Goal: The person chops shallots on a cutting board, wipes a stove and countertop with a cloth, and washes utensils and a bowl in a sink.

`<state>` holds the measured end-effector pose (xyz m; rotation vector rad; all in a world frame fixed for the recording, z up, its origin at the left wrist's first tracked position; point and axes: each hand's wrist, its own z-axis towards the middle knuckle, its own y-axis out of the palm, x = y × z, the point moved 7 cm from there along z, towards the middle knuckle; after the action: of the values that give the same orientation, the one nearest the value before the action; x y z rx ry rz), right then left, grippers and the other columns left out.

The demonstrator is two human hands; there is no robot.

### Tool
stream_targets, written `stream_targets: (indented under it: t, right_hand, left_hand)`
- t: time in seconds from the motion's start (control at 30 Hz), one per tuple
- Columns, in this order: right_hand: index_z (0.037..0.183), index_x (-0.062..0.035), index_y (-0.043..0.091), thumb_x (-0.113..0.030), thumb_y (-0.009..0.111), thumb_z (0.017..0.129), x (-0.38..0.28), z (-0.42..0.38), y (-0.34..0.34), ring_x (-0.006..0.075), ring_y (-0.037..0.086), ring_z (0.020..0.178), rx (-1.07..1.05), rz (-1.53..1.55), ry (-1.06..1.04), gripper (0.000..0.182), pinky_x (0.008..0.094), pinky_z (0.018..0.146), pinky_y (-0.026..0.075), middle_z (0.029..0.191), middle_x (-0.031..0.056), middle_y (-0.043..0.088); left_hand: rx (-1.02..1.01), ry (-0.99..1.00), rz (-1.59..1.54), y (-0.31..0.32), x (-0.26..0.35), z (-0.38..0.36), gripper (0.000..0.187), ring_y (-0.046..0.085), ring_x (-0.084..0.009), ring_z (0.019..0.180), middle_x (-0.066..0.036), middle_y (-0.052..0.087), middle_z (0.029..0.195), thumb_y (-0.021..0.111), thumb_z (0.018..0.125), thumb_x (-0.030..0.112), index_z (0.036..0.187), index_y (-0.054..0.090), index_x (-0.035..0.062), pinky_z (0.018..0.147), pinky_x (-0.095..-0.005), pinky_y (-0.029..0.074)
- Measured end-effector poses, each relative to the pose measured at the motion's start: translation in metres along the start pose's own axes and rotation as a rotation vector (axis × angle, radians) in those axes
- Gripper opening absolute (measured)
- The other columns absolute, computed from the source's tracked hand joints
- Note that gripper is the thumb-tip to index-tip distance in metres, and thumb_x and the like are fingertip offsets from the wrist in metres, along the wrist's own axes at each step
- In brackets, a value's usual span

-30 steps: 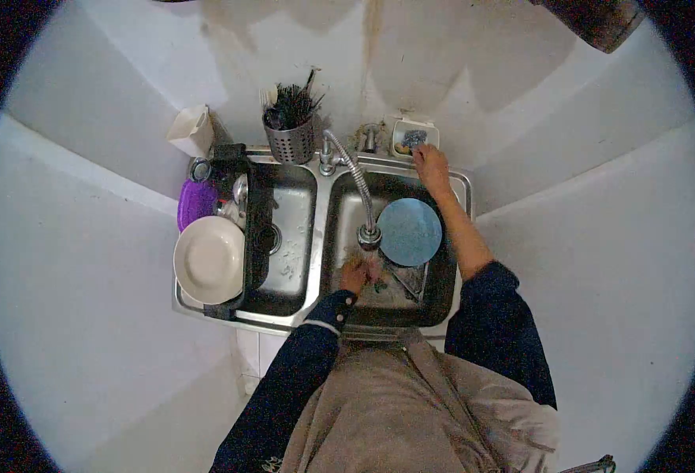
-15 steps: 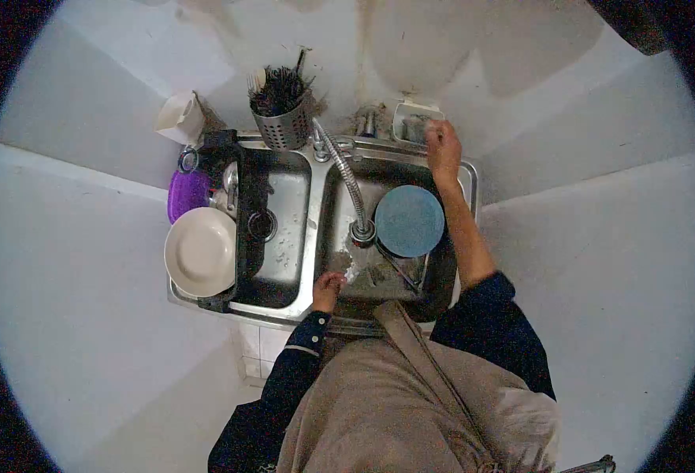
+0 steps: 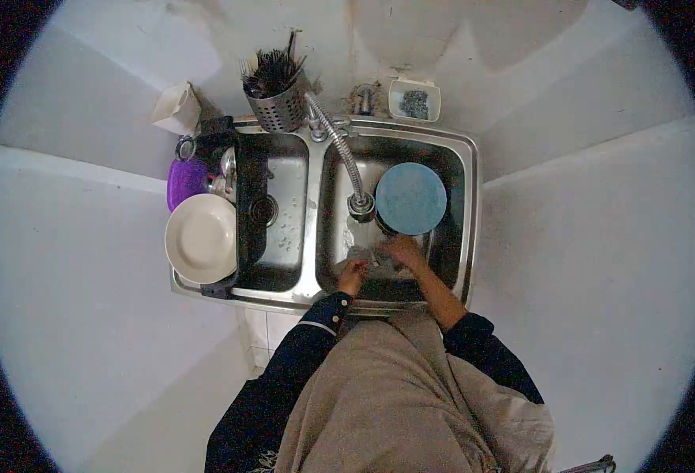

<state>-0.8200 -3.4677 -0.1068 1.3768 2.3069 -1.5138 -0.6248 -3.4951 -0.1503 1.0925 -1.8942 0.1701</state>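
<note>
My left hand point(image 3: 353, 276) is low over the front of the right sink basin point(image 3: 462, 158), its fingers closed around something too small and blurred to name. Close to its right is my right hand point(image 3: 403, 251), reaching leftward just below the round blue plate point(image 3: 411, 199). Motion smears its fingers, so their grip is not clear. The faucet head point(image 3: 361, 208) hangs above both hands on a flexible metal hose. Wet, shiny patches show on the basin floor around the fingers.
A white dish point(image 3: 436, 102) with a grey scouring pad point(image 3: 414, 103) sits behind the basin. A perforated cutlery holder point(image 3: 276, 113) stands behind the divider. On the left, a cream plate point(image 3: 200, 239) and purple item point(image 3: 186, 184) rest by a black rack point(image 3: 245, 205).
My right hand has come from the white dish down into the basin, near my left hand. My left hand has shifted slightly right and up. The view has shifted a little.
</note>
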Motion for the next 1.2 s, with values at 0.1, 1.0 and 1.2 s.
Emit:
stream_targets:
  t: [0.1, 1.0, 1.2]
  right_hand:
    - [0.074, -0.0043, 0.067, -0.040, 0.056, 0.082, 0.018, 0.023, 0.050, 0.0333, 0.062, 0.073, -0.029, -0.201, -0.193, 0.038, 0.0443, 0.068, 0.048, 0.075, 0.0166, 0.064]
    - [0.107, -0.0051, 0.059, -0.011, 0.069, 0.075, 0.010, -0.145, -0.056, 0.0264, 0.062, 0.086, 0.671, 0.898, -0.011, 0.034, 0.0407, 0.079, 0.048, 0.098, 0.0125, 0.065]
    - [0.097, -0.0047, 0.060, -0.003, 0.063, 0.070, -0.039, -0.128, -0.077, 0.0402, 0.058, 0.088, 0.820, 0.147, -0.216, 0.027, 0.0453, 0.079, 0.046, 0.092, 0.0187, 0.060]
  left_hand:
    - [-0.034, -0.123, -0.531, 0.003, -0.013, 0.000, 0.023, 0.060, -0.0198, 0.082, -0.007, 0.063, 0.100, 0.055, 0.094, 0.021, 0.111, 0.057, 0.0053, 0.068, -0.0317, 0.050]
    - [0.078, 0.436, 0.863, 0.077, -0.023, 0.013, 0.011, 0.054, -0.0356, 0.068, -0.013, 0.057, 0.075, 0.049, 0.088, 0.012, 0.094, 0.054, 0.0038, 0.066, -0.0431, 0.044]
    - [0.036, 0.435, 0.850, 0.095, 0.077, -0.068, 0.011, 0.056, -0.0347, 0.072, -0.015, 0.059, 0.077, 0.052, 0.084, 0.010, 0.093, 0.054, 0.0036, 0.067, -0.0418, 0.043]
